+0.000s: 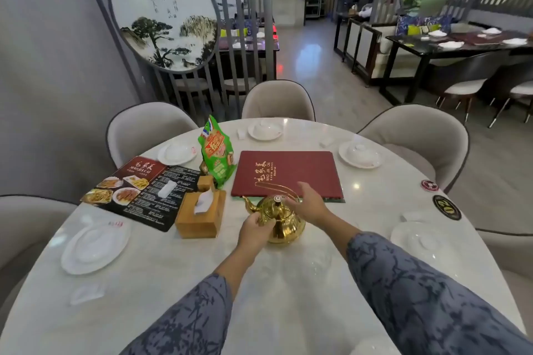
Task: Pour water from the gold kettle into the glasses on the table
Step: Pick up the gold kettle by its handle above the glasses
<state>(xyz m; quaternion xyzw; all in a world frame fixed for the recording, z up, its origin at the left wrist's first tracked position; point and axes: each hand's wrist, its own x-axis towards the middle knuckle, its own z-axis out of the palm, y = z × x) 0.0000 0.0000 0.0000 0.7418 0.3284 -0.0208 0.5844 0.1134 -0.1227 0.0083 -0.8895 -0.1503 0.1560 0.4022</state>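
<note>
The gold kettle (284, 225) stands upright on the white marble table (202, 282), spout pointing left, its thin handle arching above the lid. My left hand (255, 232) grips the kettle's left side, just below the spout. My right hand (310, 204) hovers by the lid and handle with fingers spread, and I cannot tell whether it touches them. No drinking glass is clearly visible; wrapped white place settings (95, 248) (416, 242) lie around the table's rim.
A red menu folder (288, 173) lies just behind the kettle. Left of the kettle stands a wooden tissue box (202, 216), a green snack bag (216, 153) and a dark picture menu (138, 190). Padded chairs (278, 101) ring the table.
</note>
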